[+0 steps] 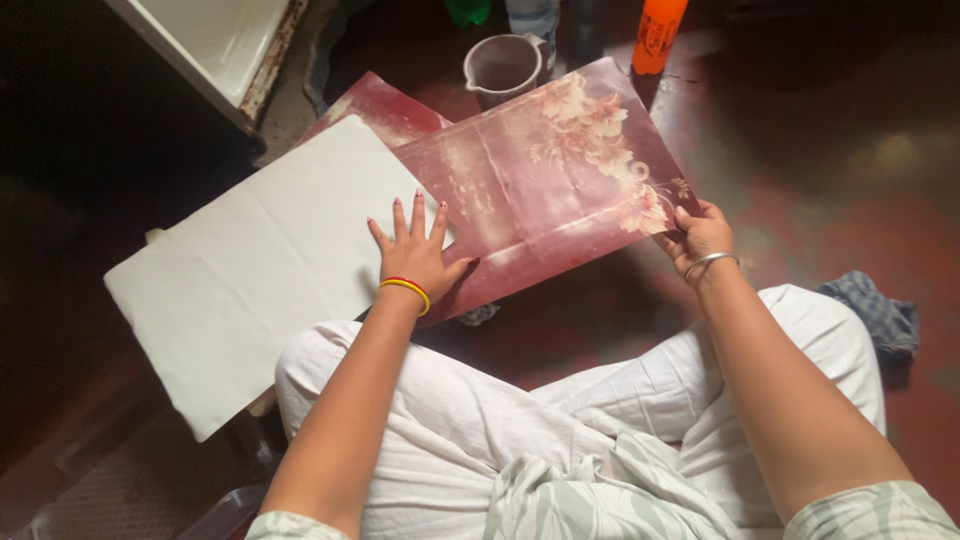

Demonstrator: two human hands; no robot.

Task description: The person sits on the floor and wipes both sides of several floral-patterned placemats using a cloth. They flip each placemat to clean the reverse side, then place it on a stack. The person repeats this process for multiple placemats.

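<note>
The white sheet (pixel 250 270) is lying under the left hand (pixel 415 255), whose spread fingers are pressing flat where the red floral sheet (pixel 545 185) overlaps it. The right hand (pixel 697 238) is pinching that red sheet's far corner. This looks like aligning; next calls for smoothing toward the right fingers.

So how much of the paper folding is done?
Partly done: the red flowered paper has creases and lies half over the white sheet. The left hand presses it flat; the right hand lifts its corner. That raised side is not down yet.
</note>
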